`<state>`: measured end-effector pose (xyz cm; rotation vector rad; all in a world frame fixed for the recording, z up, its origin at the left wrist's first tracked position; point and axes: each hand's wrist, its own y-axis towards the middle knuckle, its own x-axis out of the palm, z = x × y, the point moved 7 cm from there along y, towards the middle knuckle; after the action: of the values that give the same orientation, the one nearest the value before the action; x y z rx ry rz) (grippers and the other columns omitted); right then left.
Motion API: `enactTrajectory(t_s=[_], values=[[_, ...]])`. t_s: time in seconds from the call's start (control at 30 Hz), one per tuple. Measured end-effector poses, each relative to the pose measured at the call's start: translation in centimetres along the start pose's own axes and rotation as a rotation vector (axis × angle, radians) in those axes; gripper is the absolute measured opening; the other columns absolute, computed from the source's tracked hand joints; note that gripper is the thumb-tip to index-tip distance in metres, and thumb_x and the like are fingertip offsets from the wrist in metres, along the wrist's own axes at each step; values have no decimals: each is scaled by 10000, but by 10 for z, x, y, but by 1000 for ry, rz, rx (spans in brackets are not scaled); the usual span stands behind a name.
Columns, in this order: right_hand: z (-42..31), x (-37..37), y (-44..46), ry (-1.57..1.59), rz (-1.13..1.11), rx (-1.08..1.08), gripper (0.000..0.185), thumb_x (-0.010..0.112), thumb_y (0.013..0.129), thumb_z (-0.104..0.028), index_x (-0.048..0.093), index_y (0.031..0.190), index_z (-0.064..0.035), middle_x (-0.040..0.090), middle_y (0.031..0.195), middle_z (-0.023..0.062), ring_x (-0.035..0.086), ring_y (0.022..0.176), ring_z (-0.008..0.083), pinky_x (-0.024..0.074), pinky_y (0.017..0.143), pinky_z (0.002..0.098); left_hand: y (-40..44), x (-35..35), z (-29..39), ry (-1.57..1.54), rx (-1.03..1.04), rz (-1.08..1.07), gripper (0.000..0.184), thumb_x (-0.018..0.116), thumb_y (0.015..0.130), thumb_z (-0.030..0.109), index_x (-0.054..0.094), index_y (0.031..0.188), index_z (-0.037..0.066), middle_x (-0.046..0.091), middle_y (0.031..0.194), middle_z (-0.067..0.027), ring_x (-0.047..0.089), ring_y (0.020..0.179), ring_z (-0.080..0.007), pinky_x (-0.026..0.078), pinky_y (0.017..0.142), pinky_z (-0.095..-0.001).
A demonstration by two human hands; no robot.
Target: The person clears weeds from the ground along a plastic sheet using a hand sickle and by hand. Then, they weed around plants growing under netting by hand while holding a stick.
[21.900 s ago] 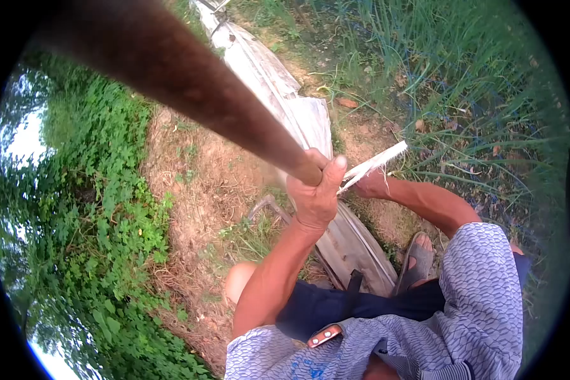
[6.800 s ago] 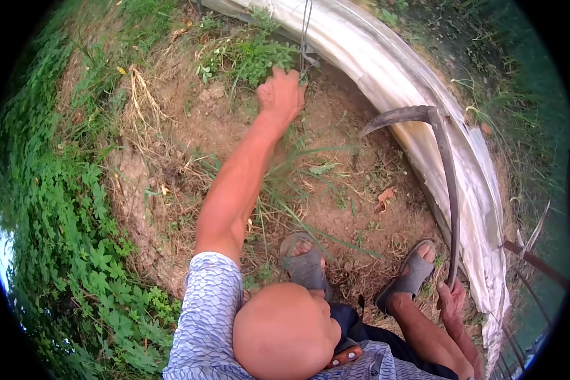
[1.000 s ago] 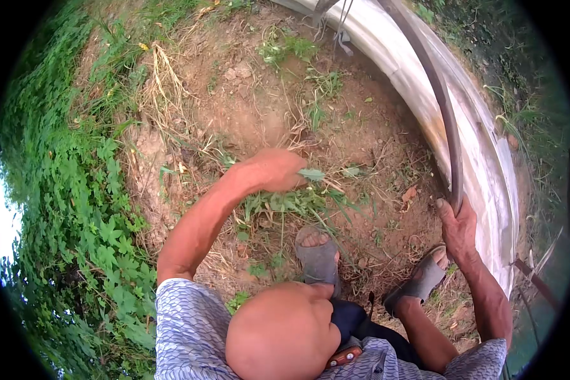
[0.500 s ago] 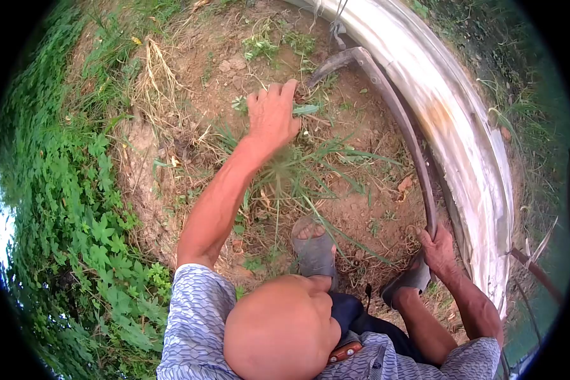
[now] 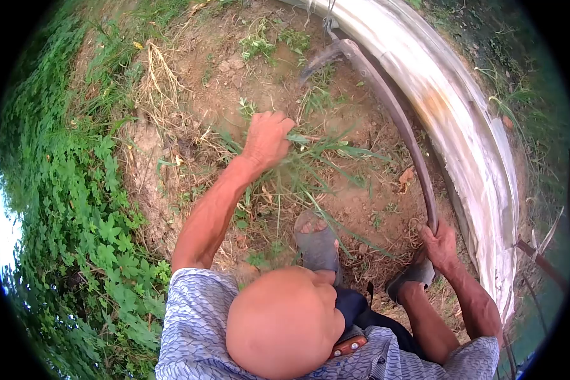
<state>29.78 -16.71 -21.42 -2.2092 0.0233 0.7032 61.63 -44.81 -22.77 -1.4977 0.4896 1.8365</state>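
Observation:
My left hand (image 5: 268, 140) is low over the soil with its fingers curled around some grass (image 5: 304, 137). Green blades and a stem stick out on the right side of the fist. Beneath and beside the wrist spreads a clump of long-bladed grass (image 5: 310, 174), partly covered by the hand. My right hand (image 5: 438, 244) is wrapped round the near end of a hoe's long wooden handle (image 5: 406, 126). The hoe's dark head (image 5: 323, 60) is at the far end, over the soil beyond my left hand.
Along the right curves a long whitish plastic sheet (image 5: 449, 107), close beside the handle. Leafy green plants (image 5: 101, 221) fill the left. Dry straw (image 5: 160, 69) lies on the bare soil (image 5: 215, 88). Two sandalled feet, one at the middle sandal (image 5: 318, 250), stand near the grass.
My left hand has drawn back toward the body, and its fingers have closed on grass. The hoe's head has shifted slightly away and left; my right hand keeps its grip.

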Motion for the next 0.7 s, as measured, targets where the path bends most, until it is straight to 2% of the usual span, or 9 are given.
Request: enactTrajectory(t_s=[0.13,0.2,0.33,0.37,0.4,0.53,0.6,0.63,0.7], values=[[-17,-1,13,-21,125,-39,344,645,882,-307,534,987,1,503,677,57,483,640,149,442,597,336,-3,4,-2,-11,-77,-79,313,672,678,67,605,983,90,557,934,-91,530,907,-285,372,798,-413],[-11,2,16,-101,114,40,357,610,868,-310,541,1027,2,581,722,178,568,643,253,481,652,398,-3,3,-1,-24,-60,-70,301,687,696,89,605,985,83,555,934,-97,527,901,-295,373,792,-414],[42,-11,-19,-193,51,80,329,617,857,-275,543,1018,3,568,716,146,567,675,212,482,670,383,-10,-2,-8,-24,-52,-77,303,708,710,118,606,993,79,553,937,-104,534,920,-308,381,791,-419],[49,-13,-28,-94,16,74,318,626,853,-261,546,1008,4,567,709,133,577,679,204,484,662,376,-10,-1,-11,-50,-69,-68,320,717,712,127,602,1007,80,553,946,-109,539,932,-314,384,790,-422],[46,-16,-30,6,-13,62,306,635,849,-248,548,999,5,566,702,120,588,683,196,487,653,369,-6,-3,-13,-72,-84,-53,337,726,714,135,598,1021,82,553,955,-114,543,945,-320,388,790,-424],[11,-15,-13,-11,30,66,286,641,886,-253,543,956,7,560,678,105,584,624,184,488,596,354,8,-13,-4,-189,-123,67,329,688,716,102,606,1034,91,566,969,-123,549,992,-296,380,808,-426],[-22,-11,-7,-1,33,126,293,632,902,-262,538,949,11,555,673,112,585,620,182,489,595,356,21,-29,-2,-125,-107,273,445,739,705,120,575,1118,81,571,1045,-126,552,978,-331,408,824,-452],[-23,-8,-6,-47,7,146,292,638,893,-260,542,950,9,555,671,111,582,622,180,486,595,358,25,-30,-5,-124,-103,271,445,739,705,120,575,1118,81,571,1045,-126,552,978,-331,408,824,-452],[-6,-7,-10,-92,-19,164,291,643,883,-259,547,951,7,554,668,110,578,625,178,483,596,360,35,-30,-11,-132,-74,216,583,764,692,225,550,1213,72,558,1164,-159,532,1075,-347,409,909,-476]])
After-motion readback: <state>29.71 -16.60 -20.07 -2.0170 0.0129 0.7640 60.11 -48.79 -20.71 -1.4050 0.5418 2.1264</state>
